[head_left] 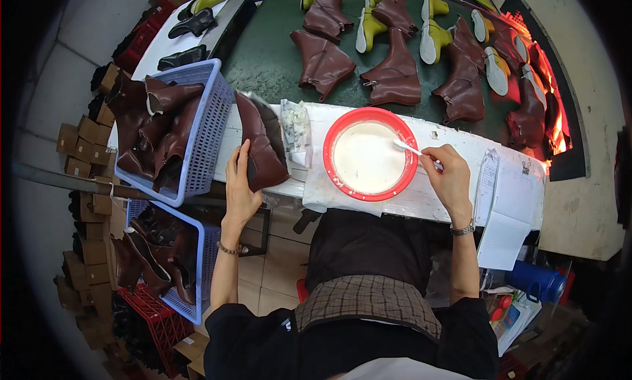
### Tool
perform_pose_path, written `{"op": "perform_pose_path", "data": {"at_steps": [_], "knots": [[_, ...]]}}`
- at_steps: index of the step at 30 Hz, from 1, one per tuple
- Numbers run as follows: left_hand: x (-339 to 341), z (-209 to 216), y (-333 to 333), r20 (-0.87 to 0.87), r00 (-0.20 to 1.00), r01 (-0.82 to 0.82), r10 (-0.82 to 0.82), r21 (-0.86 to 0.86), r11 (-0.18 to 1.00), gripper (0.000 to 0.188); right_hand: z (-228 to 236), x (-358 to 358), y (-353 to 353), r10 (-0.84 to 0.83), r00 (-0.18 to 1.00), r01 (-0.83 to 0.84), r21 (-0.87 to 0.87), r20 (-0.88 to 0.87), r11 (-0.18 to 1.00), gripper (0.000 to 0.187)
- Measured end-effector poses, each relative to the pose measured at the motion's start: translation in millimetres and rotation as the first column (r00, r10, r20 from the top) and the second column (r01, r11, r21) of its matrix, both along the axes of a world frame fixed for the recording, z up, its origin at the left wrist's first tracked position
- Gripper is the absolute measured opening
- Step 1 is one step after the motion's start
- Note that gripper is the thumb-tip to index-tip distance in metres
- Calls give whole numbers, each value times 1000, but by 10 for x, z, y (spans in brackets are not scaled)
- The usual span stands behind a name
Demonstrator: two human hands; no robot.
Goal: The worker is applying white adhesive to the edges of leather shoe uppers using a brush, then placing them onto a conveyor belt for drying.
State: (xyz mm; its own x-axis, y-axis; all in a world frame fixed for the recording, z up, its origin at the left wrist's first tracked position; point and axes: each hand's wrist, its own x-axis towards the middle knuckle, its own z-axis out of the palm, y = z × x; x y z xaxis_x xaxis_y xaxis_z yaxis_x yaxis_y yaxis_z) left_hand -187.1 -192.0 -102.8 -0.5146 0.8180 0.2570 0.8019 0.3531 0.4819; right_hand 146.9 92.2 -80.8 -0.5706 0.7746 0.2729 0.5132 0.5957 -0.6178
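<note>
My left hand grips a brown leather boot upper by its near left side, tilted over the white bench. In my right hand is a thin white-handled brush, pinched between thumb and fingers. The brush's tip reaches over the creamy white liquid, near the right inner side of a round red basin. I cannot tell whether the tip touches the liquid. A whitish, stained block or bundle stands between the boot upper and the basin.
Blue plastic baskets of brown boot uppers stand at the left. On a green conveyor belt lie brown uppers and yellow-green lasts with pale soles, leading to a glowing heater. Papers hang over the bench's right edge.
</note>
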Motion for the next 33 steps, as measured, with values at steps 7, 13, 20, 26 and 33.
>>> {"op": "perform_pose_path", "data": {"at_steps": [7, 13, 20, 26, 33], "knots": [[656, 679, 267, -24, 962, 273, -273, 3, 962, 104, 369, -311, -252, 207, 895, -253, -67, -396, 965, 12], [833, 720, 248, 33, 861, 507, -508, 19, 861, 106, 373, -414, 52, 157, 897, -135, 81, -414, 988, 13], [915, 817, 395, 159, 897, 396, -412, 122, 910, 106, 371, -341, 53, 293, 819, -281, 100, -493, 954, 19], [872, 807, 545, 112, 920, 357, -376, 164, 920, 113, 286, -150, -295, 307, 795, -388, -48, -524, 921, 16], [898, 831, 656, 132, 898, 392, -421, 200, 898, 107, 386, -253, -48, 188, 832, -216, 7, -522, 976, 18]]}}
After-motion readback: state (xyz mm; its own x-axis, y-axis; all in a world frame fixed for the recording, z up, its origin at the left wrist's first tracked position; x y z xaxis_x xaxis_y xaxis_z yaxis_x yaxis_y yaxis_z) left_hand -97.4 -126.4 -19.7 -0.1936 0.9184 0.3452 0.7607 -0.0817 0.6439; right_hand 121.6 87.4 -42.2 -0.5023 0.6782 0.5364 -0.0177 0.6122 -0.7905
